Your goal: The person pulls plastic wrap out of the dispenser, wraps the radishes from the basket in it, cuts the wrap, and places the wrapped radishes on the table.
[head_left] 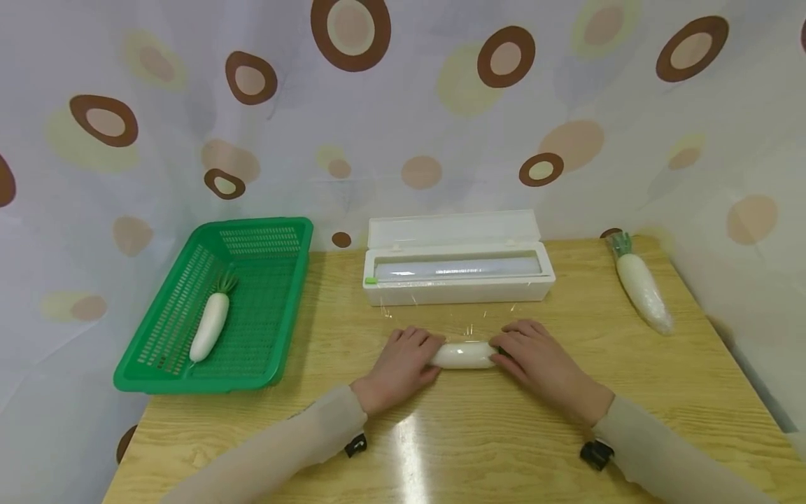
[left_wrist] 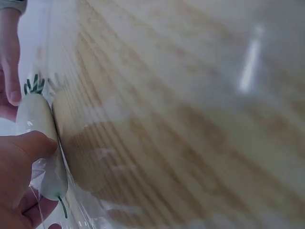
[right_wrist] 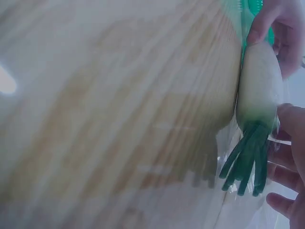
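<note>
White radish (head_left: 464,355) | glossy wood-grain table (head_left: 504,448) beneath | ring-patterned backdrop (head_left: 390,119) behind

Curtained-off table nook, exact room type unclear: wood-grain tabletop (head_left: 478,434), circle-print sheeting (head_left: 403,119) behind and both sides, film dispenser (head_left: 460,291), green basket (head_left: 292,308).

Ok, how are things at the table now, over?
Left hand gripping white radish, root end. Right hand gripping leafy end. Clear film against radish. Nothing visibly in the way.
</note>
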`<action>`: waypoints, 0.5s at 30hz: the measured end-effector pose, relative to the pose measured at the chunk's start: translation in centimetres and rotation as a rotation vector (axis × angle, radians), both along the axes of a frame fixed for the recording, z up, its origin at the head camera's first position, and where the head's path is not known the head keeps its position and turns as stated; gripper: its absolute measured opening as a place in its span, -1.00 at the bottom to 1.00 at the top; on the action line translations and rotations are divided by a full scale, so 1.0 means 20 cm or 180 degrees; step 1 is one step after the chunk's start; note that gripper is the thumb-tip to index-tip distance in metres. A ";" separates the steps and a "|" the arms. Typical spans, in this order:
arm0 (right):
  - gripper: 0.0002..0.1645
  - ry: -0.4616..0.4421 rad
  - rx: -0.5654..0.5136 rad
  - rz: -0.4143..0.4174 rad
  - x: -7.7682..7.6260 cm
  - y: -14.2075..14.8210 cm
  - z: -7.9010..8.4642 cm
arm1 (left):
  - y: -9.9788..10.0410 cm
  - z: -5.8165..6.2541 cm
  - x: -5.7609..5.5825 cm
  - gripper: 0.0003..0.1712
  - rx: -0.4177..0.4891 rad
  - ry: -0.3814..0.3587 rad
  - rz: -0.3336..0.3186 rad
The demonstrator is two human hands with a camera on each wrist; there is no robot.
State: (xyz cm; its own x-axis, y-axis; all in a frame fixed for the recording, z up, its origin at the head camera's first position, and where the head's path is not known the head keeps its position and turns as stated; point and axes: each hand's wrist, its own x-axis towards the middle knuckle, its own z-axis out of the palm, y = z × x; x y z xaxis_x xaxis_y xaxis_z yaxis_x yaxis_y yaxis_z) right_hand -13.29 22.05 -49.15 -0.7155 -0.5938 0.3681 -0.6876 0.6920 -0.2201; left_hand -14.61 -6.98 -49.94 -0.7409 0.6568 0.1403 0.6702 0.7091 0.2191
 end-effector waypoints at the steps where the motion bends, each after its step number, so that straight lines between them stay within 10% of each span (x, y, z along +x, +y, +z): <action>1: -0.71 0.0001 0.0017 0.0001 0.00 0.00 0.00 | 0.00 0.00 0.00 -0.42 0.0020 -0.0013 0.0015; 15: -0.45 -0.0017 0.0339 -0.0156 -0.07 -0.02 -0.03 | -0.01 -0.02 -0.08 -0.53 0.0045 0.0244 0.0091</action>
State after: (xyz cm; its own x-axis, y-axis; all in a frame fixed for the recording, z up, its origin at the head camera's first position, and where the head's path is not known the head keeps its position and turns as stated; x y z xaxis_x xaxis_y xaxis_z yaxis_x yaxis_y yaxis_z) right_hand -14.66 21.68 -49.69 -0.7463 -0.5937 0.3009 -0.6514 0.7444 -0.1470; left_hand -16.27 -7.21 -50.28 -0.7460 0.6332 0.2065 0.6650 0.7254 0.1780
